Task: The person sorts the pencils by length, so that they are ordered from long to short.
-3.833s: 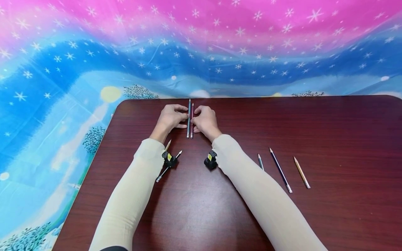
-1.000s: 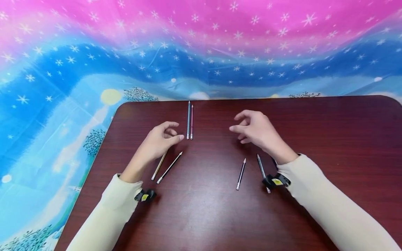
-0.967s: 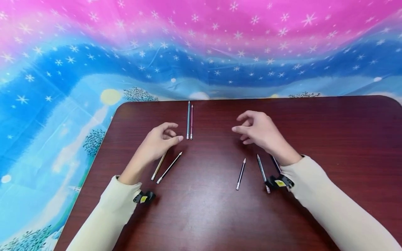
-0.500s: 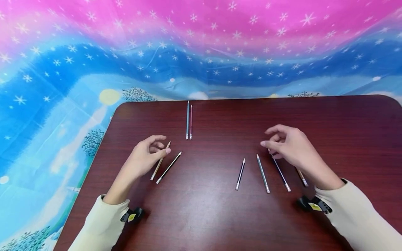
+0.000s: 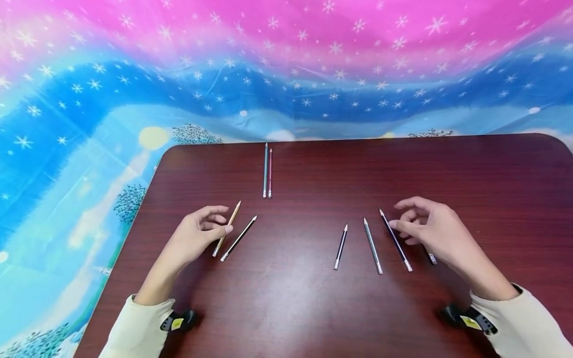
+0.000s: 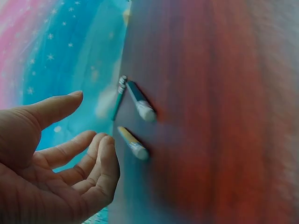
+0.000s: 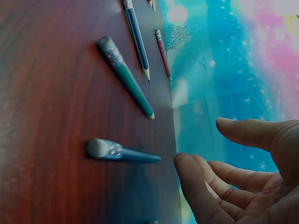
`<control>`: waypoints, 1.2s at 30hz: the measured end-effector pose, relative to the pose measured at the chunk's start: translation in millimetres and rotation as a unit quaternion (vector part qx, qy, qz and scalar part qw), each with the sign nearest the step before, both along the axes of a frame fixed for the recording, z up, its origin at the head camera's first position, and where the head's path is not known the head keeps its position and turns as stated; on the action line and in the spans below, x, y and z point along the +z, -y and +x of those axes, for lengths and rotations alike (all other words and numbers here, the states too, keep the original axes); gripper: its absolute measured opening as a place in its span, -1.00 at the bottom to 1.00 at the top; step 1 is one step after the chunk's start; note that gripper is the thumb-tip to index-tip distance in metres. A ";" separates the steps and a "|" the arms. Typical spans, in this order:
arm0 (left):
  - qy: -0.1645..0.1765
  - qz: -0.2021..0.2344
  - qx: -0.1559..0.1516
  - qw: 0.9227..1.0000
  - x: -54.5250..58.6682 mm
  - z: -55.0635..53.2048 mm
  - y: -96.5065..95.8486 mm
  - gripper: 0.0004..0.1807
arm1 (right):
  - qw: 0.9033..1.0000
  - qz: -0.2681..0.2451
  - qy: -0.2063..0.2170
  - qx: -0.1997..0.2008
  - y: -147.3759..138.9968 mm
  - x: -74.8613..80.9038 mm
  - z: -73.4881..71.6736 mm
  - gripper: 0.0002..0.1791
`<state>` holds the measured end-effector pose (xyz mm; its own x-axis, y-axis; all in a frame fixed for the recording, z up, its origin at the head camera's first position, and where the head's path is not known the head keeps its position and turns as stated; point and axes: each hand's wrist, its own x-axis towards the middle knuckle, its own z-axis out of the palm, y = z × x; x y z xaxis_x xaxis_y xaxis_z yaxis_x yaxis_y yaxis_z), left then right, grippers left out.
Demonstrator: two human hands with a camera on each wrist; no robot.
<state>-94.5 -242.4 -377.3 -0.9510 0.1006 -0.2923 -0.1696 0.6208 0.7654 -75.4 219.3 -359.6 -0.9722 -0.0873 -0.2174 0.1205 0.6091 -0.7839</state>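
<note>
In the head view, my left hand [image 5: 194,236] hovers by a gold pencil [image 5: 233,219], its thumb overlapping it in view. Its fingers are loosely bent, with nothing between them in the left wrist view. A black pencil [image 5: 239,237] slants beside the gold one. My right hand [image 5: 431,228], also relaxed and holding nothing, is beside a dark blue pencil [image 5: 396,243]; its thumb looks close to it. Under that hand, a fourth pencil on the right [image 5: 431,257] is mostly hidden. A teal pencil [image 5: 265,171] and a pink pencil [image 5: 270,174] lie parallel at the back edge.
A green pencil [image 5: 373,247] and a short dark pencil [image 5: 341,247] lie left of the dark blue one. All rest on a dark red wooden table [image 5: 291,298]. Behind it hangs a pink and blue snowflake cloth [image 5: 313,64].
Both hands have left the teal and pink pencils at the back, moved apart and come nearer the body. The two pencils stay side by side; the others look unmoved.
</note>
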 end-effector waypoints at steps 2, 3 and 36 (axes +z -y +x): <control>0.003 0.014 0.003 1.000 -2.8 0.5 2.5 -0.39 | 1.000 -0.006 0.001 -0.001 -1.6 -2.6 2.3 -0.49; 0.005 0.020 0.004 1.000 -4.1 0.9 3.7 -0.38 | 1.000 -0.010 0.001 0.000 -2.2 -3.8 3.3 -0.49; -0.018 -0.047 0.020 0.999 -20.2 -6.2 -5.3 -0.50 | 0.985 0.150 -0.068 0.044 3.6 -28.0 13.3 -0.62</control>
<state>-100.7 -237.1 -397.5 -0.9640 0.0361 -0.2633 -0.1684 0.6836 0.7102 -62.1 215.7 -387.6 -0.9856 -0.1248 -0.1142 -0.0373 0.8189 -0.5728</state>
